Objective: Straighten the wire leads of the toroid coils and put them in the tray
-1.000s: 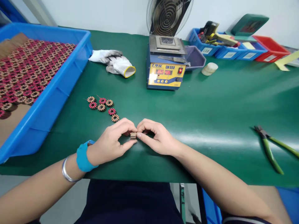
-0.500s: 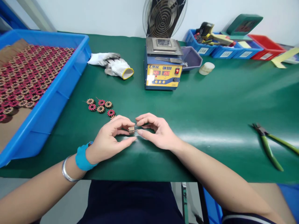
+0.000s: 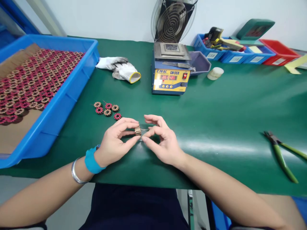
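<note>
A copper-wound ring coil [image 3: 137, 131] is pinched between the fingers and thumb of my left hand [image 3: 115, 137], held on edge just above the green table. Thin wire leads [image 3: 144, 129] stick out of its right side. My right hand [image 3: 165, 140] is right beside it, thumb and index finger closed together at the leads, the other fingers raised. The exact grip on the wire is partly hidden by the fingertips. Beyond my left hand lies a small group of wound coils [image 3: 107, 112], some red and some copper.
At left stands a blue tray [image 3: 72, 86] holding many coils. White gloves [image 3: 122, 70] lie behind the loose coils. A solder pot [image 3: 170, 76] with a fan [image 3: 172, 22] stands at the back, near parts bins [image 3: 236, 57]. Green-handled cutters [image 3: 280, 156] lie at right.
My right thumb and index finger have come together near the coil, and its other fingers have lifted. The coil is still in my left hand. The whole view has shifted slightly.
</note>
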Demonstrator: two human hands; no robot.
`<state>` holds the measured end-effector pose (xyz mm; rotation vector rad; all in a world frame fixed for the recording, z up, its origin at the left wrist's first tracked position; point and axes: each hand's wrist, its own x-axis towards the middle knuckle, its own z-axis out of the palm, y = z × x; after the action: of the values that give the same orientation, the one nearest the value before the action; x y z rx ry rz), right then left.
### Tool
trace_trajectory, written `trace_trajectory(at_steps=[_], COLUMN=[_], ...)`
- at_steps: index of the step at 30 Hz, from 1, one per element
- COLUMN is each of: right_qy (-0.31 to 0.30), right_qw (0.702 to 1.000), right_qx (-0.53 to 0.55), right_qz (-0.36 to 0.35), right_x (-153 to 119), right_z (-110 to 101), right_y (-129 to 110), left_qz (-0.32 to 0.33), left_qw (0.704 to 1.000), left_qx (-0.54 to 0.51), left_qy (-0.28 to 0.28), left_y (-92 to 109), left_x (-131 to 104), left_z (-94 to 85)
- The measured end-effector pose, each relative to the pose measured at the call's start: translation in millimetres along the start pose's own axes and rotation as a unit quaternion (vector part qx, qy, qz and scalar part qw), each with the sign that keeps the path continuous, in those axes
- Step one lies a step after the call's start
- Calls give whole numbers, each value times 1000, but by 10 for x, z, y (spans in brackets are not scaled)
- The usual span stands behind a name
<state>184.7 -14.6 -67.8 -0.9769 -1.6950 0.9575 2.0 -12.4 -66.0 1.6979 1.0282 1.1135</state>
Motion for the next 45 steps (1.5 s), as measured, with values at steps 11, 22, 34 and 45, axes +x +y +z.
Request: trace_trajectory(at_steps=[11,22,34,45], right_qy=[-1,-56,-82,-58], right_qw=[999,997,969,986], right_qx=[-33,13,191,122], right_qz=[-19,50,135,93], right_x=[40,60,151,159], right_z=[-62,-43,-117,-154], right_y=[-24,24,127,113], left_qz=[31,0,-47,-55], left_qw=[999,999,991,992], left_qx=[8,-3,-92,-80], left_qy=[-12,-33,-81,-85], left_y=[23,36,78,62], left_x=[13,6,7,14], left_z=[6,1,-52,-40])
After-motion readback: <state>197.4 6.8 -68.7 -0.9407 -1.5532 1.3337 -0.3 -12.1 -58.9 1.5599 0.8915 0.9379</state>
